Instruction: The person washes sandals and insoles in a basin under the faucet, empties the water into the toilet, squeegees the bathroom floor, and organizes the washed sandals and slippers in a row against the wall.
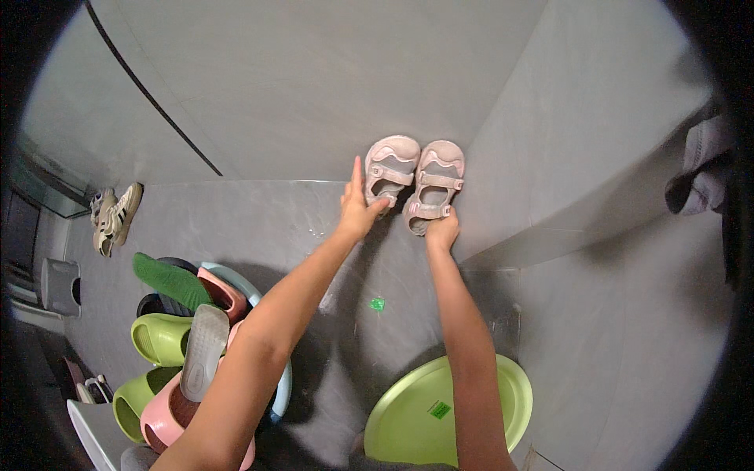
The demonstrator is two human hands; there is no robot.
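Note:
Two pale pink, open-strapped sandals stand side by side, toes away from me, in the corner where the walls meet. Beside the left sandal is my left hand, its fingers stretched along the outer side and its thumb touching the heel strap. My right hand is closed around the heel of the right sandal, the fingertips partly hidden by it. Both sandals' toes rest at or very near the grey wall; whether they touch it I cannot tell.
A lime-green basin sits below my right forearm. At left, several slippers and a grey insole lie heaped over a pale blue basin. Farther left are striped sneakers and a grey stool. A green scrap lies on the floor.

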